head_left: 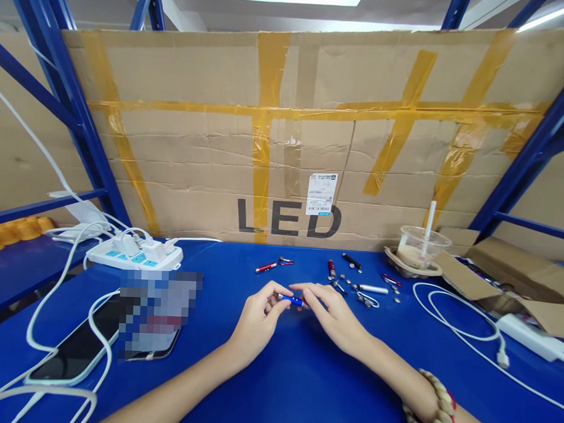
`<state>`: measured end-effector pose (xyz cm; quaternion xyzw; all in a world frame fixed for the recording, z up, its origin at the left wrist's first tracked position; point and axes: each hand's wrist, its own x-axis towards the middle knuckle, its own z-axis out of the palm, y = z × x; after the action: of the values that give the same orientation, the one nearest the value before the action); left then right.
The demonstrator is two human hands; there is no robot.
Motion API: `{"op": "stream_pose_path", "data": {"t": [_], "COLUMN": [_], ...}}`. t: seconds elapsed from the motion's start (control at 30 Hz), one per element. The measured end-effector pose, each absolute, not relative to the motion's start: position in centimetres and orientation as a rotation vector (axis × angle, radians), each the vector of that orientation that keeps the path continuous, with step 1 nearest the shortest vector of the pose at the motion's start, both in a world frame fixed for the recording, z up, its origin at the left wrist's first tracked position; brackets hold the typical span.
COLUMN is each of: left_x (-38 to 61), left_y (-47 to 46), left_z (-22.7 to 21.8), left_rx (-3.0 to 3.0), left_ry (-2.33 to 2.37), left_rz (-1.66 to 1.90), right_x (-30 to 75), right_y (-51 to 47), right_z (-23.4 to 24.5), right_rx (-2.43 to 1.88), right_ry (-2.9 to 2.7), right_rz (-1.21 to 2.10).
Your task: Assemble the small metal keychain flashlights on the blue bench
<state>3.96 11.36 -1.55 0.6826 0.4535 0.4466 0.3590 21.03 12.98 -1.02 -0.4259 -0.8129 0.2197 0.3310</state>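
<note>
My left hand [258, 318] and my right hand [331, 312] meet over the blue table [285, 384], both pinching a small blue cylindrical keychain light [292, 300] held level between their fingertips. Just beyond my hands lie several similar small parts: a red light [266, 268], a red clip [286, 261], a dark red barrel [331, 268], a black barrel [351, 261], a white barrel [373, 289] and tiny silver pieces [348, 282]. A beaded bracelet [430, 405] circles my right wrist.
A taped cardboard wall marked LED [288, 218] stands at the back. A white power strip [135, 254] with plugs and cables sits left, above a phone [76, 349]. A plastic drink cup with straw [422, 246], an open cardboard box [502, 275] and a white cable [463, 329] lie right.
</note>
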Motion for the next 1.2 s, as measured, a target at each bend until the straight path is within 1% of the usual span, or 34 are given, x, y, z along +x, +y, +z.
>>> {"op": "stream_pose_path", "data": {"t": [0.13,0.27,0.37,0.5,0.6,0.67,0.8,0.97,1.07,1.2], "left_x": [3.97,3.86,3.86,3.99,4.08,4.12,4.24,4.05,3.71,3.39], "left_y": [11.56,11.61,11.52,11.25,11.16,11.2,11.24,10.92,11.06,11.75], "left_z": [-1.87,-1.87,-1.83,-1.71,-1.65,-1.66,-1.73,-1.59,-1.46,-1.53], "left_rx": [1.782,1.791,1.733,1.703,1.752,1.797,1.831,1.858,1.71,1.483], "left_ry": [1.186,1.203,1.146,1.069,1.09,1.14,1.182,1.122,1.106,1.012], "left_rz": [1.188,1.214,1.218,1.187,1.156,1.148,1.151,1.176,1.252,1.359], "right_x": [21.22,21.3,21.22,20.89,20.74,20.79,20.98,21.04,21.11,21.11], "right_y": [13.12,13.1,12.99,12.7,12.56,12.59,12.84,13.18,13.29,13.24], "right_z": [-0.96,-0.63,-0.43,-0.55,-0.82,-0.91,-0.75,-0.82,-1.06,-1.08], "right_rx": [-1.099,-1.024,-1.016,-0.94,-0.889,-0.937,-0.965,-1.002,-1.054,-1.052], "right_ry": [-2.074,-1.952,-1.933,-2.01,-2.046,-2.039,-2.092,-2.108,-2.095,-2.08], "right_rz": [0.488,0.529,0.659,0.911,1.074,1.122,1.045,0.906,0.875,0.916]}}
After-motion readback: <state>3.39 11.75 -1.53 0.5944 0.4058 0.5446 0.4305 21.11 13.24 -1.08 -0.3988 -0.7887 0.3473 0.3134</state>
